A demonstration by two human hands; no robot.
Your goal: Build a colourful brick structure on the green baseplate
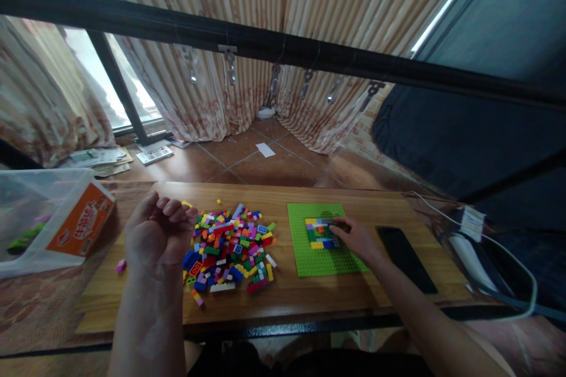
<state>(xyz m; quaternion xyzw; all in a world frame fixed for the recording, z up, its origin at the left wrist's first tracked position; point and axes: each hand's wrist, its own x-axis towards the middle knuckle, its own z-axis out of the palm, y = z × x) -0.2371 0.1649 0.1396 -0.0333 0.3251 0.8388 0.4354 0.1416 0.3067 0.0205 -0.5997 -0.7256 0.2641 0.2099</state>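
Over the left end of the loose building bricks, my left hand is raised palm up. Its fingers curl inward, and whatever they may hold is hidden. On a green baseplate sits a low, roughly square build of coloured bricks, with yellow, blue, white, red and green showing. My right hand reaches in from the right, thumb and fingertips pinched at a small brick on the build's upper right side. The fingers partly cover that brick, so its colour is unclear.
A black phone-like slab lies right of the baseplate on the wooden table. A clear plastic bin with an orange label stands at left. One pink brick lies apart. A dark metal bar with hanging clips crosses beyond the table.
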